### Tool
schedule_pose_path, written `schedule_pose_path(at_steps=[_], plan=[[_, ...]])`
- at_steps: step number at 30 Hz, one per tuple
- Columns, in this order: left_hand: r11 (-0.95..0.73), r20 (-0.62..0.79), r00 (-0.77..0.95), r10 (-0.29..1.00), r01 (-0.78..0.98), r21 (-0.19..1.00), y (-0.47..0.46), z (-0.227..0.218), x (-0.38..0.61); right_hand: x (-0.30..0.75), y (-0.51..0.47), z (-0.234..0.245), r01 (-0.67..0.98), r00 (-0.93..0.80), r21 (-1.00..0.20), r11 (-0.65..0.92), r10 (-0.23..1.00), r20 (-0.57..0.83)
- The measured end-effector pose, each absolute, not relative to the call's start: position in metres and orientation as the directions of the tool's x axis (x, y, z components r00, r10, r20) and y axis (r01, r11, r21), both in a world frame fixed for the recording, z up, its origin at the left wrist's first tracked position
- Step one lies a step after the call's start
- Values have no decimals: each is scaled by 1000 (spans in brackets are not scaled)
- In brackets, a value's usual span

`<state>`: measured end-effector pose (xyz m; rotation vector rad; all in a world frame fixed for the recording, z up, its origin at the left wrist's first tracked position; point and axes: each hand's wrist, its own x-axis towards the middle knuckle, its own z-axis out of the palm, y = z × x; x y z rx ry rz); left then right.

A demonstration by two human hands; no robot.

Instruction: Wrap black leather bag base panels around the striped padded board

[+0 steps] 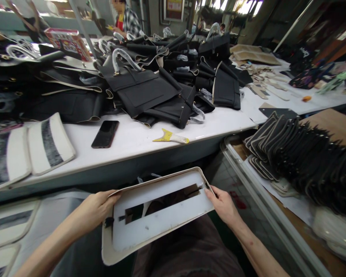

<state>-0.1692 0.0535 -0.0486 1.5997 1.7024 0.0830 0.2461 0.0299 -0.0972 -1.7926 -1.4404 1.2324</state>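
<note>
I hold a flat cream panel (161,223) over my lap; a white template with a long narrow slot lies on it. My left hand (96,209) grips the panel's left end, fingers curled round its edge. My right hand (223,204) pinches the right end near the slot's tip, perhaps with a small dark tool I cannot make out. The panel tilts up to the right.
A white table (138,142) ahead carries a black phone (105,134), a yellow scraper (170,137) and heaps of black bags (150,88). Striped cream panels (50,144) lie at left. Stacked black pieces (300,154) fill a tray at right. A person (127,19) stands far back.
</note>
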Motion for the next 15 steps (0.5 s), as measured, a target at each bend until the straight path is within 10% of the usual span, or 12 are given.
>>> schedule_pose_path(at_steps=[10, 15], plan=[[325, -504, 116, 856, 639, 697, 53, -76, -172, 245, 35, -82, 809, 51, -555, -191, 965, -258], [426, -518, -8, 855, 581, 694, 3, -60, -159, 251, 29, -84, 779, 34, -597, -191, 964, -264]])
